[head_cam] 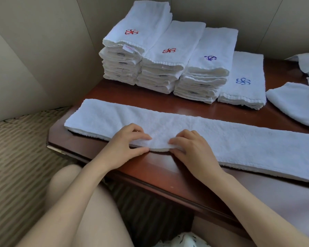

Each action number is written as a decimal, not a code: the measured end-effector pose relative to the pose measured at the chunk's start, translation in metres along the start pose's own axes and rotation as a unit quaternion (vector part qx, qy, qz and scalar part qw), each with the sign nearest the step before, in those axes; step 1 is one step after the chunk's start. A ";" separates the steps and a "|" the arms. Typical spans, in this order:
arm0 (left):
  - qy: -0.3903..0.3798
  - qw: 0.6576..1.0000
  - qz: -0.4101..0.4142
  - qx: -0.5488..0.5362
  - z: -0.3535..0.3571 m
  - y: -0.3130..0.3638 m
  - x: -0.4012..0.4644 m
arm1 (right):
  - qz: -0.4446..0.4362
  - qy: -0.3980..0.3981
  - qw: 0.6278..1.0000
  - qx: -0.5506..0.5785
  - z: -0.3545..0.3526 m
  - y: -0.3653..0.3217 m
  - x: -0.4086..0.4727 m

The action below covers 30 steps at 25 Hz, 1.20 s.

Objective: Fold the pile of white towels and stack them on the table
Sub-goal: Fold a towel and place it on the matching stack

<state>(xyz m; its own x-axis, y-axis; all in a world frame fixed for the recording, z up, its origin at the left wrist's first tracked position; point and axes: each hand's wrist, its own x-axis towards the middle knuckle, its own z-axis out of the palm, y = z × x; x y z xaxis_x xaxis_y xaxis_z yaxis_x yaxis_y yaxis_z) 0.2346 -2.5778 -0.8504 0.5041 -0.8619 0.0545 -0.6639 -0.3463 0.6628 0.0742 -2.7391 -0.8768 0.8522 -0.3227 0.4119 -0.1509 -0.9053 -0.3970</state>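
Observation:
A long white towel (221,139), folded lengthwise into a strip, lies across the front of the dark wooden table (168,100). My left hand (127,141) and my right hand (191,145) pinch its near edge at the middle, thumbs under and fingers on top, lifting it slightly. Behind it stand three stacks of folded towels: the left stack (132,50) and the middle stack (169,63) have red emblems on top, the third stack (207,68) a blue one. A low folded towel (243,86) with a blue emblem lies to their right.
Loose unfolded towels (296,102) lie at the table's right side, reaching past the frame edge. Beige wall panels close in behind the stacks and to the left. Striped carpet (16,157) lies left of the table. My knees sit below the table's front edge.

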 end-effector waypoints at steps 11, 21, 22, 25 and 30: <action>0.021 0.999 0.002 -0.030 0.013 0.060 0.056 | 0.111 0.085 0.982 0.124 -0.054 0.021 -0.003; -0.047 0.949 -0.024 0.310 0.094 0.075 0.080 | 0.387 -0.131 0.892 -0.194 -0.115 0.123 -0.077; -0.048 0.946 -0.051 0.316 0.092 0.075 0.079 | 0.409 -0.132 0.881 -0.200 -0.121 0.122 -0.088; -0.041 0.943 -0.092 0.316 0.105 0.095 0.083 | 0.467 -0.138 0.850 -0.203 -0.135 0.114 -0.115; -0.101 0.955 0.087 0.264 0.169 0.164 0.083 | 0.377 0.005 0.914 -0.148 -0.124 0.106 -0.074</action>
<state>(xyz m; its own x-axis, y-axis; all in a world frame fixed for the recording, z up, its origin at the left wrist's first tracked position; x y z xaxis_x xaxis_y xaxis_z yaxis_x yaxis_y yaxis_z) 0.0741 -2.7688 -0.8629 0.2797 -0.9587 -0.0506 -0.9406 -0.2842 0.1859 -0.0665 -2.8458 -0.8479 0.4456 -0.8872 0.1201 -0.8241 -0.4589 -0.3322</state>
